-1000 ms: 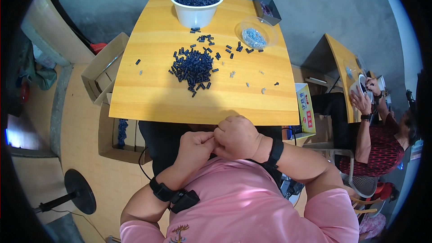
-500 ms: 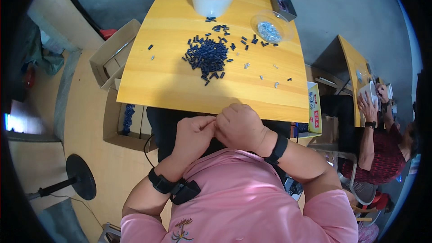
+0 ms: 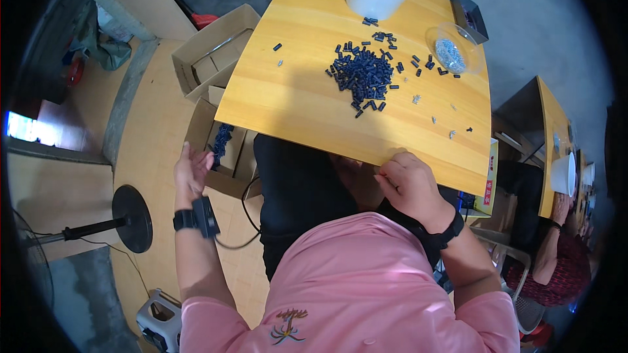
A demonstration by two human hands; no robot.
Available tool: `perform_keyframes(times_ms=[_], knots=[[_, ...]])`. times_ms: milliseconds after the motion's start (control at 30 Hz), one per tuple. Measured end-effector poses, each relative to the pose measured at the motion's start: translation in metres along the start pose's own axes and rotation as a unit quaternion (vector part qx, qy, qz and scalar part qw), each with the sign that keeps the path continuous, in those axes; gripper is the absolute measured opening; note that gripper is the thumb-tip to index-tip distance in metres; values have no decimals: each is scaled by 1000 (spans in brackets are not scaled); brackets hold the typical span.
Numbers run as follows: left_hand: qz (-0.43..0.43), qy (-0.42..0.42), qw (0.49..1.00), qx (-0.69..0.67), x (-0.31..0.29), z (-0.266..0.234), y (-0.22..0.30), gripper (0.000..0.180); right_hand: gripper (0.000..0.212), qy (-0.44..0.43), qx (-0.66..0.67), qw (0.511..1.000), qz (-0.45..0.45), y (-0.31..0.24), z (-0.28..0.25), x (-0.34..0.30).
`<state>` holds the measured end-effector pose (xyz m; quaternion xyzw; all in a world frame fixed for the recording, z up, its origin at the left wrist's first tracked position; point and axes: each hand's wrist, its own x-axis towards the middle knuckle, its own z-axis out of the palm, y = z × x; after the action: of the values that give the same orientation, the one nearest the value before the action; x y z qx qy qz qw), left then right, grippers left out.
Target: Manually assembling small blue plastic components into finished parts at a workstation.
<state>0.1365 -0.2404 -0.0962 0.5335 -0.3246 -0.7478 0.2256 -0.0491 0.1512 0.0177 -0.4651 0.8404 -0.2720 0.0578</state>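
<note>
My left hand (image 3: pixel 192 168) reaches out to the left, beside a cardboard box (image 3: pixel 243 188) on the floor. Its fingers are apart, and I see nothing in them. Inside that box lies a heap of dark blue pieces (image 3: pixel 222 144). At the front edge of the wooden table (image 3: pixel 288 91) my right hand (image 3: pixel 413 186) is closed, fingers curled. Whatever it may hold is hidden. A pile of small black cylindrical parts (image 3: pixel 364 75) lies on the tabletop, with several strewn around it. A few tiny silvery pins (image 3: pixel 416 99) lie to the right of the pile.
A white bucket (image 3: pixel 375 1) full of black parts stands at the far edge. Nearby are a clear dish (image 3: pixel 476 59) of silvery pieces and a dark tray (image 3: pixel 470 18). Another open box (image 3: pixel 219 59) and a round stand base (image 3: pixel 133 219) are leftward; a co-worker (image 3: pixel 556 268) sits rightward.
My hands, together before my body, have parted. The left has swung out to the box and opened; the right stays near the table edge. The whole view has shifted.
</note>
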Motion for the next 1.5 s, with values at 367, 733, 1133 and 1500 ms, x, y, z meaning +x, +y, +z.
perform_keyframes(times_ms=[367, 733, 1133, 1500], knots=[[259, -232, 935, 66, -130, 135, 10, 20, 12, 50, -22, 999, 5, 8, 13, 2], [92, -418, 861, 273, -159, 198, -88, 17, 10, 23, 97, 995, 3, 25, -4, 2], [48, -392, 883, 253, -160, 201, -83, 19, 4, 110, -17, 994, -12, 53, -15, 71], [34, -427, 876, 221, -160, 210, -77, 20, 7, 91, -37, 995, 19, 61, -5, 70]])
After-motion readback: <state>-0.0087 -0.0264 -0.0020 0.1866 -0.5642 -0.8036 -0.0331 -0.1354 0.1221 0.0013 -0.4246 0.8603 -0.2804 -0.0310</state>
